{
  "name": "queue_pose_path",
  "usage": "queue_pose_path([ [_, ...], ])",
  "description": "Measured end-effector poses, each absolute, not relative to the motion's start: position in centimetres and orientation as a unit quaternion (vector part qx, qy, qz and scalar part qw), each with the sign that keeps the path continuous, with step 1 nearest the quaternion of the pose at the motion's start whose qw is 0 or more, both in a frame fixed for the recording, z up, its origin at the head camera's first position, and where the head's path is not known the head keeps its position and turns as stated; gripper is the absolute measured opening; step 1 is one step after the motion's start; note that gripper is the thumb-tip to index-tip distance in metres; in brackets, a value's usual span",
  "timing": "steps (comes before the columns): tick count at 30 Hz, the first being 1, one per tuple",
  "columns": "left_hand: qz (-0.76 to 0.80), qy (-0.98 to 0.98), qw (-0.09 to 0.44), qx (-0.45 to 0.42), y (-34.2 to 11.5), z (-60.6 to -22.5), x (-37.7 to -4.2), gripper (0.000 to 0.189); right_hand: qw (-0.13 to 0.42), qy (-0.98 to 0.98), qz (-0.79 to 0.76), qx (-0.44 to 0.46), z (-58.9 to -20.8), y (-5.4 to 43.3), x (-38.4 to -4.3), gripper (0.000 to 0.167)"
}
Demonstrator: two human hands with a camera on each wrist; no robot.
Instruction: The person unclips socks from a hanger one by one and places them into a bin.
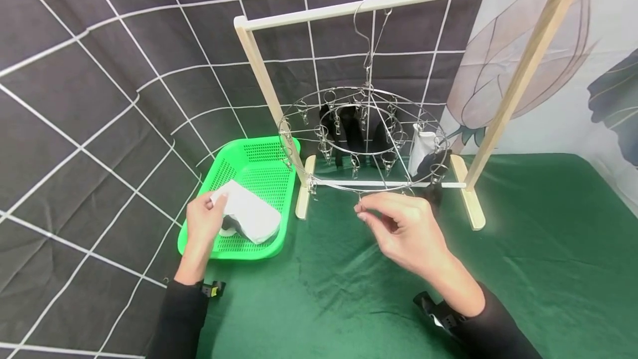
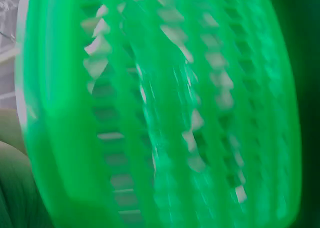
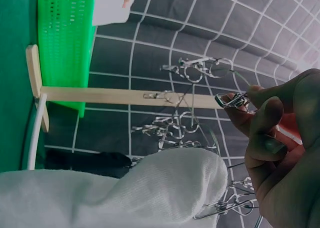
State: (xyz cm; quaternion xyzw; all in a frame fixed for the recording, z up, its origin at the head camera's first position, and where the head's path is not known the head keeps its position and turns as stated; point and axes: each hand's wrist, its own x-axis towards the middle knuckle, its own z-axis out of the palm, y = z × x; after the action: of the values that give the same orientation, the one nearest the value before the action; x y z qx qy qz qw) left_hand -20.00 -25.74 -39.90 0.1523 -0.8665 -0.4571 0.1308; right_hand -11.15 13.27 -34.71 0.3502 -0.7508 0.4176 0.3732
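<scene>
Cloth [image 1: 255, 212] hung over the green basket [image 1: 244, 252], one end pinched in left hand [image 1: 203, 219]. Right hand [image 1: 406, 229] pinched a clip [image 3: 232, 102] on the wire hanger [image 1: 366, 153]. Likely best: clip steady, cloth edge flat.

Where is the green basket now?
In the head view, the basket stands left of the wooden rack, with the left hand at its left edge.

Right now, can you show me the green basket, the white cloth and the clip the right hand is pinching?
Green basket [image 1: 259, 151], head view: far wall with holes.
White cloth [image 1: 255, 216], head view: wide lower part.
Clip [image 3: 232, 102], right wrist view: its bent wire body.
</scene>
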Motion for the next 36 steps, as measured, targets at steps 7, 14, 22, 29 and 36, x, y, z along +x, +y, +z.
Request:
queue_pose_path([
  [7, -0.383, -0.899, 0.132, 0.165, -27.4, -40.5, -19.9, 0.042, 0.374, -0.752, 0.398, 0.368, -34.8, 13.3, -11.3, 0.019],
  [14, -0.320, -0.904, 0.273, 0.073, -26.4, -39.5, -19.1, 0.030, 0.382, -0.763, 0.370, 0.366, -34.9, 13.3, -11.4, 0.018],
  [22, -0.260, -0.828, 0.450, -0.210, -18.5, -34.6, -16.6, 0.034, 0.387, -0.764, 0.363, 0.368, -34.9, 13.3, -11.2, 0.018],
  [29, -0.236, -0.722, 0.443, -0.476, -9.6, -30.5, -14.0, 0.028, 0.386, -0.765, 0.356, 0.373, -34.7, 13.5, -11.3, 0.018],
  [36, -0.213, -0.729, 0.421, -0.496, -6.5, -30.9, -13.8, 0.023, 0.380, -0.774, 0.346, 0.369, -34.9, 13.4, -11.2, 0.016],
])
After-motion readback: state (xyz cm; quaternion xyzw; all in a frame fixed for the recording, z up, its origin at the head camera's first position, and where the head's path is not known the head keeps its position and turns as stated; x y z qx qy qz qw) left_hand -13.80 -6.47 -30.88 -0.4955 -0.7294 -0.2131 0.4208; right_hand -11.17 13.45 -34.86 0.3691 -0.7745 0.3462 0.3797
